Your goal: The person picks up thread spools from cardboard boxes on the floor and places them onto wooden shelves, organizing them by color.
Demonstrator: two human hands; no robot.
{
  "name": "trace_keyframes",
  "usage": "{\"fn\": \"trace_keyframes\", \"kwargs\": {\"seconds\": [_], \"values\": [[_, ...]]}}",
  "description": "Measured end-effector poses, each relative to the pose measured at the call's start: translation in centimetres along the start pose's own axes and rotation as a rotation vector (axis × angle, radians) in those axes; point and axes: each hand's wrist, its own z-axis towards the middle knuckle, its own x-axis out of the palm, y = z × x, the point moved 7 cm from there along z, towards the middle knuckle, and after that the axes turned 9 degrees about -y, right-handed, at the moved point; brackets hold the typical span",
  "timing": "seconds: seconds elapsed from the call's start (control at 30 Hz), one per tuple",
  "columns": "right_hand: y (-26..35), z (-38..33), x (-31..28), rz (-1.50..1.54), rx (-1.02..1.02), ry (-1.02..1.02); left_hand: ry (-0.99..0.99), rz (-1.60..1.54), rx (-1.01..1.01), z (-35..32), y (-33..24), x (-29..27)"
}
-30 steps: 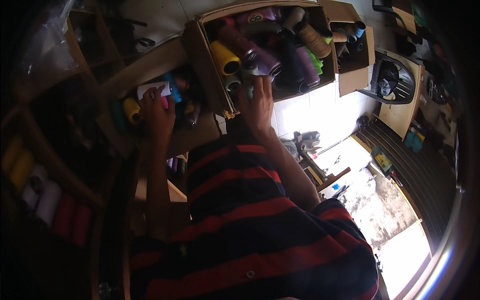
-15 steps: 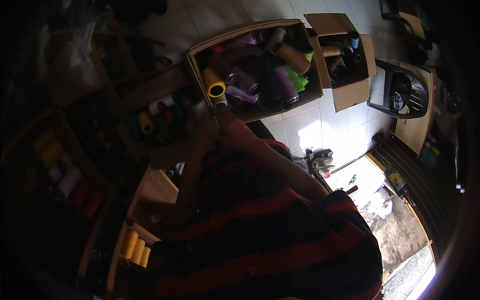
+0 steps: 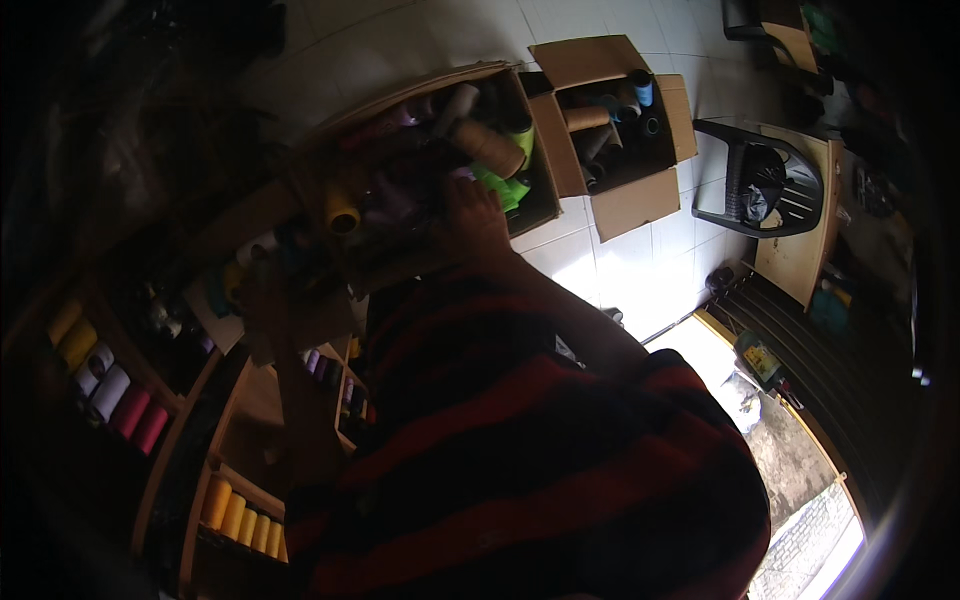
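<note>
My right hand (image 3: pixel 478 215) reaches over the near side of a large cardboard box (image 3: pixel 555 205) full of thread cones. Its fingers are apart and lie over a purple thread cone (image 3: pixel 462 174), mostly covered by the hand, beside bright green wrapping (image 3: pixel 503 188). A brown cone (image 3: pixel 488 148) lies just beyond, and a yellow cone (image 3: pixel 343 218) sits toward the box's left end. In deep shadow at the left, my left hand (image 3: pixel 265 290) is by a cardboard flap (image 3: pixel 312 322) of a smaller box holding spools; its fingers are hard to make out.
A second open box (image 3: pixel 635 205) of cones stands on the tiled floor to the right. Beyond it is a dark plastic chair (image 3: pixel 710 180) with a black bag. Wooden shelves (image 3: pixel 245 415) at the left hold yellow spools (image 3: pixel 232 520) and pink spools (image 3: pixel 140 420).
My hands, close together before at the big box's near corner, have parted. The right moved right onto the cones; the left moved left to the smaller box. The whole view has shifted.
</note>
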Motion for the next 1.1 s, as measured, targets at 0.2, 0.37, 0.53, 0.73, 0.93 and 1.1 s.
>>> {"fn": "trace_keyframes", "kwargs": {"seconds": [0.2, 0.37, 0.53, 0.73, 0.93, 1.1], "values": [[0.6, 1.1, 0.3, -0.093, 0.054, 0.188, 0.204, -0.328, -0.381, 4.3, -6.5, -12.2], [0.8, 1.8, 0.6, 0.046, 0.140, 0.125, -0.204, -0.539, 0.163, 5.3, -14.6, -16.5], [-4.7, 2.6, -2.1, 0.823, 0.548, 0.334, 0.178, -0.864, 0.368, 6.5, -23.9, -18.5], [-20.9, -1.6, -4.9, 1.410, 0.884, -0.184, 0.151, -0.915, 0.648, 5.6, -30.2, -20.4], [-37.4, -7.1, -1.6, 0.982, 1.323, -0.347, 0.220, -0.904, 0.653, 4.5, -35.7, -21.0], [-45.4, -8.2, 1.1, 0.048, 1.067, -0.031, 0.255, -0.840, 0.516, 4.9, -35.8, -18.5]]}}
